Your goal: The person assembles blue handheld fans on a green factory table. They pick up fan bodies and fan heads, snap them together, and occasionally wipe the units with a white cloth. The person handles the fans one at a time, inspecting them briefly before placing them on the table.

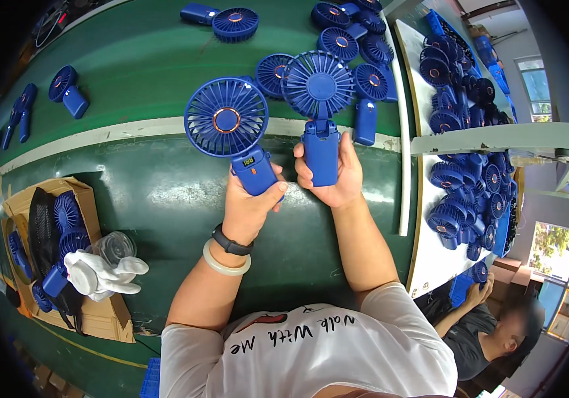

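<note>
In my left hand [250, 199] is a blue handheld fan [258, 178], gripped by its handle with the thumb across the lower end. Its round head shows a copper-coloured ring, and a small display on the handle is lit. My right hand [337, 179] grips a second handheld fan [322, 156] by its handle, fingers on one side and thumb on the other. This one turns a plain round hub toward me. Both fans are upright, side by side above the bench edge. Behind them, several more blue fans [272, 74] lie on the green belt.
A cardboard box [89, 199] at left holds fans, with white gloves [102, 273] and a clear jar [117, 248] beside it. A white rail [404, 132] runs along the right. Beyond it, many fans [460, 199] crowd a white table. A co-worker [490, 325] sits lower right, holding a fan.
</note>
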Tool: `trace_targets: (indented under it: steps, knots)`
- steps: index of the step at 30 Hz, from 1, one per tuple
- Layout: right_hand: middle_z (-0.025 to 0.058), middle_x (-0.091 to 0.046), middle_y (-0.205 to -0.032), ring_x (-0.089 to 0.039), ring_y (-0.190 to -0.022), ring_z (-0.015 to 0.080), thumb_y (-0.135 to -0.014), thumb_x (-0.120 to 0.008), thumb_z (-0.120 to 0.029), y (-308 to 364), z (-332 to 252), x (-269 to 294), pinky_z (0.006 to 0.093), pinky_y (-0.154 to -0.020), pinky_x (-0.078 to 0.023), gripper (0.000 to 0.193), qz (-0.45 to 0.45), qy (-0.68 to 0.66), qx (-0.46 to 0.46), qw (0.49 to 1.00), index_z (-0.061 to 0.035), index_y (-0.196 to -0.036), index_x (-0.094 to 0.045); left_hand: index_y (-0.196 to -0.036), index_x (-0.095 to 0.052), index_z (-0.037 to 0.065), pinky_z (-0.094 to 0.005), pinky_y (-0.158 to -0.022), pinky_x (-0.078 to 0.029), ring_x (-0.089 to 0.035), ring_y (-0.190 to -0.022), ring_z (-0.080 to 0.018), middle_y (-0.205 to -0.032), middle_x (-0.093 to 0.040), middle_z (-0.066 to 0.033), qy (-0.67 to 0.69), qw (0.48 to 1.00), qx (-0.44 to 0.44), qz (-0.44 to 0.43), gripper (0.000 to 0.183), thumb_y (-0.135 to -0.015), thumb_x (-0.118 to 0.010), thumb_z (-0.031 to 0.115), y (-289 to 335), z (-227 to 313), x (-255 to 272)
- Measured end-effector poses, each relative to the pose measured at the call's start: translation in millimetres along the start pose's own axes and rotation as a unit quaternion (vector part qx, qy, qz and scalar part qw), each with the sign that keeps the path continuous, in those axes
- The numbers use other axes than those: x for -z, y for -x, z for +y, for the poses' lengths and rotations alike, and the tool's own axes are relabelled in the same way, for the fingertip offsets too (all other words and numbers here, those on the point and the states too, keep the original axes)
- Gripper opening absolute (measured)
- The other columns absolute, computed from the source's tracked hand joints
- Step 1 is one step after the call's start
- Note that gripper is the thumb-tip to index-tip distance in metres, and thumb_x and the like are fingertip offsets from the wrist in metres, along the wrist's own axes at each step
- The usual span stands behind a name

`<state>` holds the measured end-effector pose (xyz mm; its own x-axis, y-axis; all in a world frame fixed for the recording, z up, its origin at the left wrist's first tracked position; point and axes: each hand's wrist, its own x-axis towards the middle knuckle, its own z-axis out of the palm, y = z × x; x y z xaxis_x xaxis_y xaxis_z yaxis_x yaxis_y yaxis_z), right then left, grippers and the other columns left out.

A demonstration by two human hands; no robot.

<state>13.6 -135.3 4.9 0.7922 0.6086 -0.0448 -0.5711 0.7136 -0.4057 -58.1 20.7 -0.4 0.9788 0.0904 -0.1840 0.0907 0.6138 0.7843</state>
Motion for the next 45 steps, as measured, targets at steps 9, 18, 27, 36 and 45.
trace_targets:
  steps: [9, 18, 27, 36, 45]
  knots:
    - [0.0205, -0.057, -0.107, -0.055, -0.068, 0.0244, -0.094, -0.018, -0.054, 3.0, 1.2, 12.7, 0.0336, -0.056, -0.046, 0.066, 0.017, 0.037, -0.005, 0.999, -0.0017, -0.120, -0.047, -0.113, -0.042, 0.007, -0.0293, -0.053, -0.051, -0.060, -0.085, -0.0194, -0.096, -0.058, -0.0081, 0.033, 0.999, 0.040, -0.013, 0.040, -0.080, -0.063, 0.000, 3.6, 3.4, 0.4]
    - [0.0218, -0.057, -0.104, -0.057, -0.055, 0.0192, -0.078, -0.063, -0.016, 9.0, 1.3, -4.1, 0.0250, -0.043, -0.044, 0.061, 0.018, 0.129, -0.051, 0.990, -0.0041, -0.128, -0.030, -0.109, -0.044, 0.006, -0.0285, -0.055, -0.053, -0.060, -0.081, -0.0172, -0.092, -0.057, -0.0070, -0.012, 0.999, 0.041, -0.017, 0.040, -0.076, -0.064, -0.002, 4.4, 4.0, 1.1]
    - [0.0100, -0.062, -0.081, -0.046, -0.040, 0.0090, -0.086, -0.060, -0.028, -58.3, -50.2, -56.2, 0.0204, -0.033, -0.035, 0.039, 0.139, 0.408, -0.034, 0.902, -0.0075, -0.113, -0.041, -0.101, -0.049, 0.007, -0.0284, -0.054, -0.054, -0.060, -0.079, -0.0154, -0.089, -0.057, -0.0054, 0.002, 1.000, 0.008, -0.006, 0.032, -0.075, -0.064, -0.004, 3.5, 3.2, 0.8]
    - [0.0209, -0.056, -0.115, -0.052, -0.112, 0.0279, -0.073, -0.069, -0.014, -195.6, -92.7, -37.2, 0.0344, -0.092, -0.042, 0.058, 0.154, 0.607, 0.340, 0.702, 0.0032, -0.123, -0.047, -0.099, -0.049, 0.007, -0.0286, -0.053, -0.053, -0.059, -0.078, -0.0157, -0.087, -0.057, -0.0056, 0.034, 0.999, -0.010, 0.006, 0.032, -0.073, -0.063, -0.005, 2.4, 2.7, 0.1]
    - [0.0240, -0.039, -0.132, -0.036, -0.123, 0.0405, -0.064, -0.074, -0.039, -249.6, -77.5, 1.1, 0.0435, -0.101, -0.034, 0.083, 0.187, 0.902, 0.073, 0.381, -0.0052, -0.132, -0.040, -0.098, -0.051, 0.005, -0.0279, -0.055, -0.054, -0.059, -0.078, -0.0150, -0.087, -0.057, -0.0056, 0.032, 0.999, -0.006, 0.004, 0.028, -0.074, -0.062, -0.006, 2.2, 3.7, 0.2]
